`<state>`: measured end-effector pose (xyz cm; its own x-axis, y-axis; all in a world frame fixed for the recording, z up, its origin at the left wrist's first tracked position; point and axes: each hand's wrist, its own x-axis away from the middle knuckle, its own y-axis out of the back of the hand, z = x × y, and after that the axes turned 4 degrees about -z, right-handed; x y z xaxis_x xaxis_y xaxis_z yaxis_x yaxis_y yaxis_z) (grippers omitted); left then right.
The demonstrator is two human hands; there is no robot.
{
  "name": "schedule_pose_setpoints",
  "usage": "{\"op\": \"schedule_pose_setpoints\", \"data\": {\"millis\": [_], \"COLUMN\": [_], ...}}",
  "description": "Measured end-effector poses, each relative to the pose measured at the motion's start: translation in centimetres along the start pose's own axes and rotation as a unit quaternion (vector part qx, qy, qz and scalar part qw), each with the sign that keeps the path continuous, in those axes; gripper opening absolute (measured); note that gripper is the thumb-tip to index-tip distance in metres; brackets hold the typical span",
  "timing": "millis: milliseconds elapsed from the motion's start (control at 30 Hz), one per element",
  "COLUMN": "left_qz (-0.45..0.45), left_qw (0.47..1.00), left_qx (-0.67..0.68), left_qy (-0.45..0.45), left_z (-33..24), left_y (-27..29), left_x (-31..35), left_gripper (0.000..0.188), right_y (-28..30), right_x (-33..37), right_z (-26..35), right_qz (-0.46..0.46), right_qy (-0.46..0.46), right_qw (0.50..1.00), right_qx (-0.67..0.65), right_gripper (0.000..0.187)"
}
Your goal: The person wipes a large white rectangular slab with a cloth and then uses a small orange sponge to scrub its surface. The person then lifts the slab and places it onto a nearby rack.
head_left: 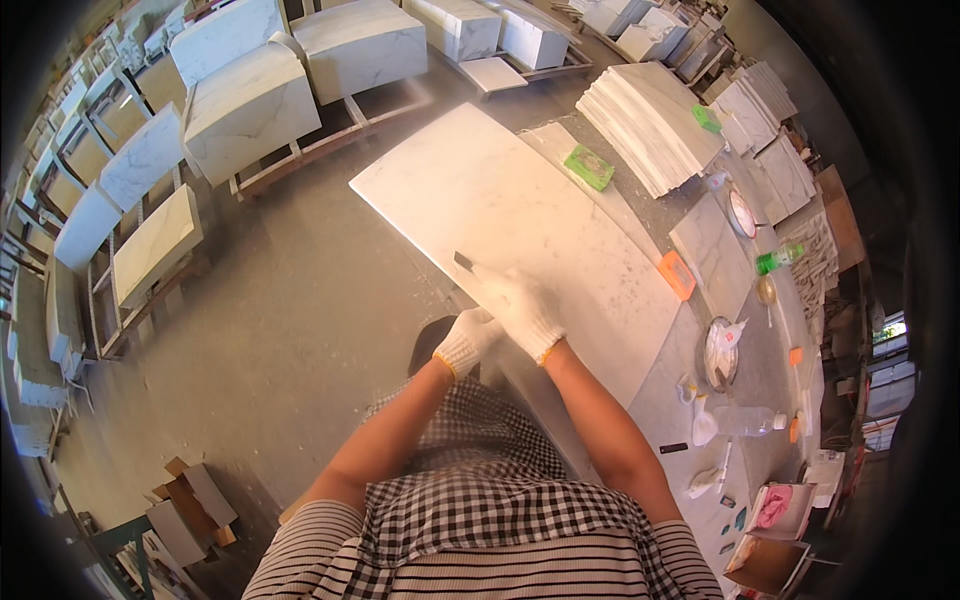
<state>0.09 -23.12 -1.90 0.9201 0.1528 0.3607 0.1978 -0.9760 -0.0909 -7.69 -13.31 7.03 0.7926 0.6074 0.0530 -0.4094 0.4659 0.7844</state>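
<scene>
A large white marble slab (480, 190) lies in front of me, its near left edge beside my hands. My right hand (518, 308), in a white knit glove with a yellow cuff, is closed over that edge. From its fingertips sticks out a small dark flat piece (463, 261), probably a blade or scraper; its kind is not plain. My left hand (470, 338), gloved the same way, is curled at the slab's edge close to the right hand. Its fingertips are hidden, so what it grips cannot be seen.
A green block (588, 167) and an orange block (677, 275) lie along the slab's right side. Further right are a metal bowl (722, 355) and a clear plastic bottle (750, 421). Stacked marble tiles (650, 120) stand behind; marble blocks on racks (250, 110) line the left.
</scene>
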Motion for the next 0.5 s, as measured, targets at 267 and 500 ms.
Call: {"op": "schedule_pose_setpoints", "data": {"millis": [267,500], "left_qz": [-0.020,-0.018], "left_qw": [1.000,1.000], "left_qx": [0.014,0.023], "left_qy": [0.000,0.005], "left_z": [-0.2,-1.1], "left_y": [-0.1,-0.1], "left_x": [0.2,0.8], "left_gripper": [0.044,0.047], "right_y": [0.7,-0.4], "right_x": [-0.3,0.3], "right_z": [3.0,-3.8], "right_qz": [0.027,-0.171], "right_qy": [-0.039,0.009], "right_qw": [0.990,0.962], "right_qx": [0.131,-0.211], "right_gripper": [0.028,0.031]}}
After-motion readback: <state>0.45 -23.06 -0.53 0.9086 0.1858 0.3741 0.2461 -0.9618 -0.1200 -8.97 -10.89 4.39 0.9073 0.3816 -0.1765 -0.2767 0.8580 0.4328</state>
